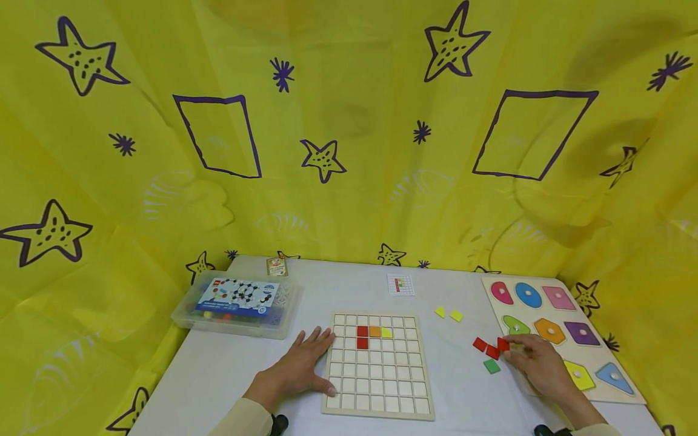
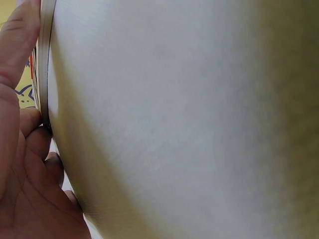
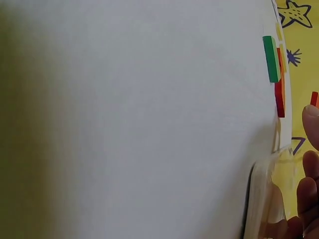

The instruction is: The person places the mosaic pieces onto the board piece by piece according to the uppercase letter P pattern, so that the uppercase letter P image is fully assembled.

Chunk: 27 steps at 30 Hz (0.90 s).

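A wooden grid board (image 1: 377, 407) lies in the middle of the table. Two red tiles (image 1: 362, 343), one orange tile (image 1: 374, 332) and one yellow tile (image 1: 386, 332) sit in its upper cells. Along the board's left edge rests my left hand (image 1: 302, 363), fingers spread and thumb at the lower left side. My right hand (image 1: 537, 363) pinches a red square tile (image 3: 314, 99) between thumb and fingertips, off to the right. Right beside those fingertips lie loose red tiles (image 1: 480, 344) and a green tile (image 1: 492, 366).
Two yellow tiles (image 1: 456, 315) lie right of the board. Behind it is a small card with a coloured grid pattern (image 1: 400, 285). A clear plastic box (image 1: 234, 327) stands at the left, near another small card (image 1: 277, 267). A knobbed shape puzzle (image 1: 594, 303) lies under the right forearm.
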Tool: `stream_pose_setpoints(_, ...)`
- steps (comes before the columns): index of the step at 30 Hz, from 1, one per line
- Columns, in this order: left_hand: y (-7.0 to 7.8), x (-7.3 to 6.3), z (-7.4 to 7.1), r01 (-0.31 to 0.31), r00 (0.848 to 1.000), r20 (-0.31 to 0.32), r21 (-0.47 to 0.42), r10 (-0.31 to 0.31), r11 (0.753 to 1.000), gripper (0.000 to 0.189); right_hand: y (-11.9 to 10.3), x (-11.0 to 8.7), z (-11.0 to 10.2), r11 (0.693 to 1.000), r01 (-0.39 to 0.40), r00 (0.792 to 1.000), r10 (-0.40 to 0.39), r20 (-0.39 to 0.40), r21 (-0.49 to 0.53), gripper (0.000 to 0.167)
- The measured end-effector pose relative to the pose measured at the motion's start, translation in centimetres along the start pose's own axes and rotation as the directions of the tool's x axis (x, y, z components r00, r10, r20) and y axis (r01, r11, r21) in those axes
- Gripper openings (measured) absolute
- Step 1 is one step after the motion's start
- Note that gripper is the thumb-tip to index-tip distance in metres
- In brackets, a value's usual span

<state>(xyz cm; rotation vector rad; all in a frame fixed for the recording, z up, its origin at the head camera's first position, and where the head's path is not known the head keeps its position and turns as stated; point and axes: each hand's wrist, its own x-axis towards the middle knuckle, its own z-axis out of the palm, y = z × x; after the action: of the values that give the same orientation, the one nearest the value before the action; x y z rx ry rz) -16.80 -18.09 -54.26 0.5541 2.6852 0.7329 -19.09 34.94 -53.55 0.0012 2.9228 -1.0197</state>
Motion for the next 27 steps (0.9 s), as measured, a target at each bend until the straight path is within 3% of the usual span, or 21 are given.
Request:
stream_pose_setpoints(5, 0.1, -0.1, 0.0, 0.003, 1.0, 0.003, -0.004, -0.003, 1.0, 0.121, -0.4, 0.2, 0.2, 0.999, -0.043, 0.999, 0.043, -0.002, 0.027, 0.045)
stream_pose_setpoints(12, 0.2, -0.1, 0.0, 0.008, 1.0, 0.0, -0.009, -0.008, 1.0, 0.121, -1.0, 0.5, 0.9, 0.999, -0.01, 0.993, 0.014, -0.117, 0.036, 0.038)
stream_pose_setpoints(18, 0.1, -0.1, 0.0, 0.011, 1.0, 0.001, -0.014, -0.011, 1.0, 0.121, -1.5, 0.8, 1.2, 0.997, -0.01, 0.985, 0.023, -0.17, 0.071, 0.036)
stream_pose_setpoints(27, 0.1, -0.1, -0.1, 0.009, 1.0, 0.005, -0.019, -0.009, 1.0, 0.122, -3.3, 1.3, 2.2, 0.984, 0.016, 0.987, 0.012, -0.159, 0.179, 0.037)
